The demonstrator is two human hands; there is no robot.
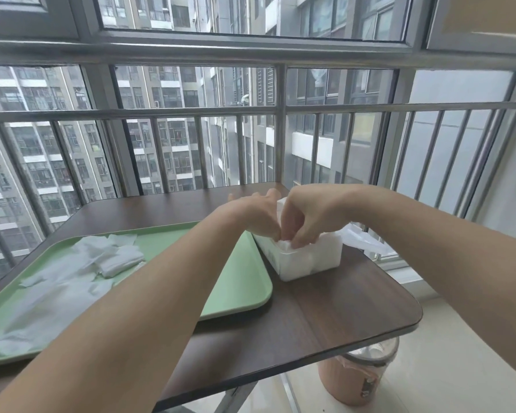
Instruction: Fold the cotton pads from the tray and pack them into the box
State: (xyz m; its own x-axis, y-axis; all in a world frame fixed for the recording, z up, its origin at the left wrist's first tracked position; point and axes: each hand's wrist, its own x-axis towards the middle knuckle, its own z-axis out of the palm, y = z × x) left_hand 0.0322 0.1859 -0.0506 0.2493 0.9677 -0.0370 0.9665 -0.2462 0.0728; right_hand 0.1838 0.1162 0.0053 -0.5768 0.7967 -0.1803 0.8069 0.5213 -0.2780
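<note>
Works over the white box [310, 260], set on the dark wooden table [355, 308] just beside the right edge of the green tray [245, 281]. Holds both hands above the box's open mouth, touching each other there. Curls the fingers of the right hand [306, 217] downward and pinches a white pad [284, 245] at the near left corner of the box, fingertips pressed into the cotton. Lays the left hand [255, 211] against the box's left rim, thumb side down next to the same pad; hides most of its fingers behind the back of the hand, so cannot tell whether gripping or loose. Reaches the left forearm across the tray's right part. Has 1 loose heap of cotton pads [102, 257] on the tray's left half, flat and overlapping, well apart from both hands. Has a crumpled clear plastic wrapper [362, 241] on the table just right of the box, and a brownish bin [358, 374] on the floor under the table's right corner. Faces a metal railing [280, 110] in front of window glass.
</note>
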